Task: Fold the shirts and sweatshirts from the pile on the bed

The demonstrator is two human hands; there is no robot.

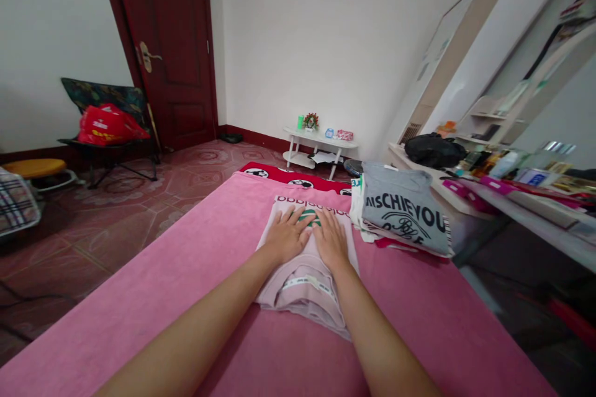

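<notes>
A folded pale pink shirt (305, 285) with a green print lies on the pink bed cover (186, 285). My left hand (286, 234) rests flat on the shirt, fingers spread. Beside it, almost touching, my right hand (331, 237) lies flat on the same shirt with fingers stretched out. Neither hand holds anything. To the right of the shirt sits a stack of folded clothes topped by a grey shirt (405, 214) with black lettering.
A red printed cloth (298, 178) lies at the bed's far end. A cluttered white desk (512, 198) stands on the right, a small white table (321, 142) by the far wall, a chair with a red bag (109, 125) by the dark red door (172, 43).
</notes>
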